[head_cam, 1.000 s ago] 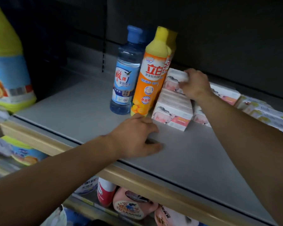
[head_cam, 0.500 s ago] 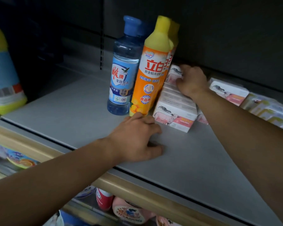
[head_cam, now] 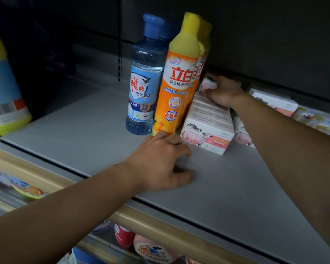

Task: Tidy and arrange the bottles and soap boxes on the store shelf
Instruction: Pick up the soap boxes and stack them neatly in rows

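Grey shelf board [head_cam: 84,130] carries a blue detergent bottle [head_cam: 143,86] beside orange dish-soap bottles [head_cam: 177,82], with pink-and-white soap boxes [head_cam: 208,128] stacked against them. Right hand [head_cam: 224,91] grips the rear top soap box [head_cam: 208,84]. Left hand [head_cam: 160,162] rests on the shelf, fingers loosely bent, holding nothing.

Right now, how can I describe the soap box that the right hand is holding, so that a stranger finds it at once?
On the grey shelf, find the orange bottle with the yellow cap. A row of white-and-pink soap boxes runs back along its right side. The held box is the rearmost, gripped by the right hand and raised above the others.
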Available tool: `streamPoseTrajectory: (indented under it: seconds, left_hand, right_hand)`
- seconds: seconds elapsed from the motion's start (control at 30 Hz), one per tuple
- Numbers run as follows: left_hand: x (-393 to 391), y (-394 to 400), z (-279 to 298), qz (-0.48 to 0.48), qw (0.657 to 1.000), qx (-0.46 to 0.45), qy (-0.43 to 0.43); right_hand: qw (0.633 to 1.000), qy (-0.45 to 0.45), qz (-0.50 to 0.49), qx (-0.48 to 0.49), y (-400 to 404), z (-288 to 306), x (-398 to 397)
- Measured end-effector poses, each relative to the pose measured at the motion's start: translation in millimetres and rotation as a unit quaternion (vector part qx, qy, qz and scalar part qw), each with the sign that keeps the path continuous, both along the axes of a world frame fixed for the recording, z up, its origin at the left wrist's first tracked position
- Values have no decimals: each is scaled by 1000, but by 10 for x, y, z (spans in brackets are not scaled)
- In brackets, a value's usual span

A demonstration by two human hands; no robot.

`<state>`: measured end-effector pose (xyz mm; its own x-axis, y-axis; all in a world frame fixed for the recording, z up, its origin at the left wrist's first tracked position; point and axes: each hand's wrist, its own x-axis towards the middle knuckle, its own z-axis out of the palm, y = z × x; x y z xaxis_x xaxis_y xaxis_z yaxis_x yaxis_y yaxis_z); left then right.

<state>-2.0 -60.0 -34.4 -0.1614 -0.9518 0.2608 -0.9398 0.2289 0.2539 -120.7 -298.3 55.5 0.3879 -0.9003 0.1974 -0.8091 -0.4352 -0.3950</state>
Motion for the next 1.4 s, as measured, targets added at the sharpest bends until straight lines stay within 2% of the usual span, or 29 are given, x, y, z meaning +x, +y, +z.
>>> streamPoseTrajectory:
  seconds: [0.07, 0.13, 0.2, 0.23, 0.3, 0.5, 0.7, 0.8, 0.97, 1.13, 1.27, 1.4]
  left_hand:
    - [-3, -1, 1, 0, 1000, -3, -4]
    - [-10, 3, 4, 1, 1000, -7, -5]
    - [-12, 2, 1, 0, 1000, -9, -6]
    - [-11, 0, 0, -1, 1000, -10, -8]
    - [-9, -1, -3, -2, 1000, -13, -7]
    - [-8, -12, -18, -3, 1000, -25, -9]
    - [-12, 13, -19, -8, 999, -39, -15]
    - [-32, 44, 1, -4, 999, -41, -18]
    - [-56, 136, 60, -14, 999, -38, -20]
    - [-146, 181, 109, 12, 999, -45, -25]
    - [-372, 158, 214, -17, 996, -86, 24]
    - [-697, -16, 427, -39, 989, -139, 16]
  right_hand:
    - [1000, -23, -5, -12, 12, -7, -25]
    - [994, -28, -51, -96, 41, -17, -65]
    - [978, 46, -92, -180, 76, -31, -86]
    - [972, 92, -94, -192, 91, -44, -83]
    - [971, 134, -85, -180, 107, -50, -67]
    - [980, 147, -59, -119, 176, 80, -85]
    - [985, 17, 16, -173, 743, 39, -298]
    - [985, -1, 21, -170, 1166, -103, -587]
    - [994, 29, -1, -105, 1752, -440, -1189]
    - [994, 94, -43, -20, 1976, -737, -1658]
    - [994, 98, -50, -15, 2002, -897, -1742]
    - [994, 89, -58, -26, 1995, -938, -1740]
